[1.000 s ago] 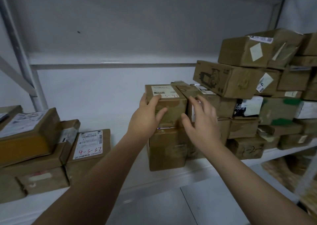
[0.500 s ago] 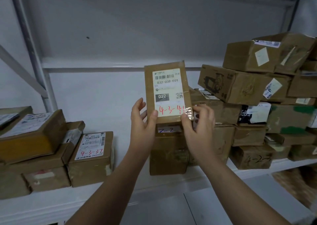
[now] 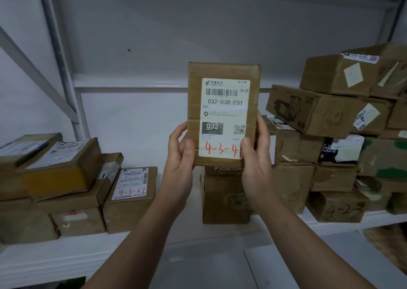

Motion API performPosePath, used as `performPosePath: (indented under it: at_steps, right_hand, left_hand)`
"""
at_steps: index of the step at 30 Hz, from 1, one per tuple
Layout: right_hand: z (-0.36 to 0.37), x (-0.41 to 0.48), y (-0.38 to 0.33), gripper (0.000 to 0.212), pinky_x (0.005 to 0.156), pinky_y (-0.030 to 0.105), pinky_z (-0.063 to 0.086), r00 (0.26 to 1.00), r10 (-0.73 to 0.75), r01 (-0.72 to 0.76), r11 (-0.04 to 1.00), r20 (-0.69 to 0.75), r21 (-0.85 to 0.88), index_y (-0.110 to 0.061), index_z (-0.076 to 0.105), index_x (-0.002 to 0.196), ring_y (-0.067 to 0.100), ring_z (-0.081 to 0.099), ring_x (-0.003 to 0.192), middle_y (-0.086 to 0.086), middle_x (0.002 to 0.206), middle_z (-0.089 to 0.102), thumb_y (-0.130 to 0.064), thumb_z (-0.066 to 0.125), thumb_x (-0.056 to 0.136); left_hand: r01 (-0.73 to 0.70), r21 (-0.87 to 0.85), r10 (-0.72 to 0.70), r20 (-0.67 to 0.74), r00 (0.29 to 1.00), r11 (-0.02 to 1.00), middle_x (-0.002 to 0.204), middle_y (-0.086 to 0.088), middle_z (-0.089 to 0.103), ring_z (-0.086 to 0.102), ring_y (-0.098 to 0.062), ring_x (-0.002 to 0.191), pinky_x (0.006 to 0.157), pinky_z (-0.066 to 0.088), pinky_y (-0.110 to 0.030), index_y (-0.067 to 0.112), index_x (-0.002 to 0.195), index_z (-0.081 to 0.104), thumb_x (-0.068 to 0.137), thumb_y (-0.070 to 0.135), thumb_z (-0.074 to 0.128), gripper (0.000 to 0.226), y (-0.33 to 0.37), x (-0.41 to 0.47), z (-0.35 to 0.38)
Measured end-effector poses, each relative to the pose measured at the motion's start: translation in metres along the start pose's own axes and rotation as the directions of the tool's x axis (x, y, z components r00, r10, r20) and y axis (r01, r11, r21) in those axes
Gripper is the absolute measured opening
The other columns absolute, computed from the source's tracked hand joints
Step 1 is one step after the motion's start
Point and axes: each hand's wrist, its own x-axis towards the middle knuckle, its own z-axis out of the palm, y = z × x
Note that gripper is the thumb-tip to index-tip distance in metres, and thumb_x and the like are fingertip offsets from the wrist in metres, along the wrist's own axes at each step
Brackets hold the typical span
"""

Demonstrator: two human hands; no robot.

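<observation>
I'm holding a small brown cardboard parcel (image 3: 222,114) upright at frame centre, above the white shelf (image 3: 88,255). Its white shipping label (image 3: 224,117) faces me — barcode, "032-038-E01", red handwritten "4-3-4". My left hand (image 3: 179,156) and right hand (image 3: 256,154) each have their grip curled around its lower edges, thumbs in front.

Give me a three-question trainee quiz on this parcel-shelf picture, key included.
1. True or false: the left hand and right hand both grip the held parcel at its lower end.
2. The large printed code on its label reads: A) 032-038-E01 B) 114-220-B07 C) 900-001-X12
3. Fill in: the brown box right below the held parcel stands on a white ____.
Key: 1 true; 2 A; 3 shelf.
</observation>
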Motion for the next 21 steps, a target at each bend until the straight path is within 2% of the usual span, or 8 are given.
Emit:
performPosePath:
  at_steps: [3, 7, 11, 13, 15, 18, 20, 21]
  right_hand:
    - [0.011, -0.001, -0.002, 0.045, 0.096, 0.028, 0.05, 1.0, 0.002, -0.002, 1.0, 0.027, -0.011, -0.055, 0.024, 0.135, 0.007, 0.048, 0.127, -0.013, 0.145, 0.04, -0.031, 0.037, 0.099]
    - [0.027, -0.002, -0.002, 0.042, 0.086, 0.013, 0.048, 0.999, 0.002, -0.005, 0.999, 0.054, 0.047, -0.042, 0.026, 0.137, -0.001, 0.052, 0.119, -0.019, 0.138, 0.043, -0.024, 0.037, 0.1]
    - [0.05, -0.004, 0.001, 0.029, 0.081, 0.016, 0.051, 0.999, 0.03, -0.035, 0.991, 0.034, 0.133, -0.027, 0.032, 0.123, 0.001, 0.06, 0.108, -0.014, 0.121, 0.056, -0.009, 0.039, 0.101]
    - [0.063, -0.005, 0.004, 0.026, 0.077, 0.017, 0.052, 0.997, 0.052, -0.057, 0.994, 0.055, 0.096, -0.027, 0.034, 0.117, 0.001, 0.062, 0.103, -0.01, 0.118, 0.056, -0.009, 0.041, 0.1]
    - [0.078, -0.008, 0.008, 0.026, 0.073, 0.016, 0.052, 0.99, 0.093, -0.1, 0.993, 0.11, 0.058, -0.03, 0.039, 0.117, 0.001, 0.061, 0.103, -0.005, 0.121, 0.054, -0.013, 0.046, 0.099]
    - [0.104, -0.016, 0.012, 0.034, 0.08, 0.005, 0.045, 0.978, 0.113, -0.114, 0.994, 0.176, -0.004, -0.028, 0.044, 0.123, -0.01, 0.048, 0.117, -0.004, 0.139, 0.041, -0.014, 0.057, 0.094]
    - [0.12, -0.019, 0.015, 0.043, 0.082, -0.007, 0.031, 0.984, 0.053, -0.027, 0.988, 0.169, -0.151, -0.022, 0.046, 0.127, -0.031, 0.029, 0.114, -0.005, 0.14, 0.031, -0.015, 0.065, 0.089]
    - [0.127, -0.02, 0.017, 0.045, 0.083, -0.008, 0.029, 0.985, 0.032, 0.0, 0.983, 0.172, -0.186, -0.021, 0.046, 0.126, -0.032, 0.029, 0.112, -0.003, 0.138, 0.033, -0.015, 0.068, 0.087]
  left_hand:
    - [-0.006, 0.013, 0.006, -0.023, 1.0, 1.0, 0.113, 0.019, 0.066, 0.062, -0.002, 0.107, 0.08, 0.05, -0.013, 0.063, 0.115, 0.037, 0.091, 0.05, 0.035, 0.027, 0.0, -0.004, -0.01]
    - [-0.008, 0.041, 0.011, -0.054, 0.998, 0.999, 0.121, 0.014, 0.063, 0.06, -0.004, 0.111, 0.088, 0.052, -0.02, 0.062, 0.118, 0.035, 0.091, 0.053, 0.033, 0.028, 0.001, -0.009, -0.025]
    - [0.011, 0.258, -0.004, -0.029, 1.0, 0.966, 0.139, 0.017, 0.035, 0.045, 0.002, 0.123, 0.096, 0.046, -0.02, 0.068, 0.123, 0.024, 0.079, 0.073, 0.04, 0.047, 0.007, -0.015, -0.053]
    - [0.025, 0.537, -0.003, -0.041, 0.999, 0.843, 0.135, 0.018, 0.027, 0.032, 0.008, 0.121, 0.103, 0.036, -0.023, 0.065, 0.129, 0.015, 0.074, 0.064, 0.058, 0.069, 0.008, -0.017, -0.072]
    - [0.023, 0.742, 0.039, -0.066, 0.997, 0.67, 0.142, 0.011, 0.026, 0.025, 0.001, 0.125, 0.105, 0.027, -0.029, 0.056, 0.137, 0.013, 0.073, 0.049, 0.071, 0.086, 0.01, -0.02, -0.091]
    - [0.011, 0.688, 0.03, -0.047, 0.998, 0.726, 0.143, 0.012, 0.035, 0.035, 0.015, 0.118, 0.096, 0.037, -0.013, 0.04, 0.145, 0.021, 0.075, 0.037, 0.075, 0.088, 0.014, -0.026, -0.119]
    - [0.068, 0.652, 0.006, -0.11, 0.994, 0.755, 0.142, 0.01, 0.041, 0.046, 0.002, 0.12, 0.095, 0.044, -0.021, 0.037, 0.144, 0.024, 0.077, 0.033, 0.074, 0.085, 0.017, -0.03, -0.135]
    - [0.077, 0.689, 0.035, -0.147, 0.989, 0.72, 0.142, 0.008, 0.041, 0.048, -0.003, 0.119, 0.093, 0.045, -0.022, 0.034, 0.143, 0.029, 0.079, 0.033, 0.072, 0.078, 0.018, -0.032, -0.142]
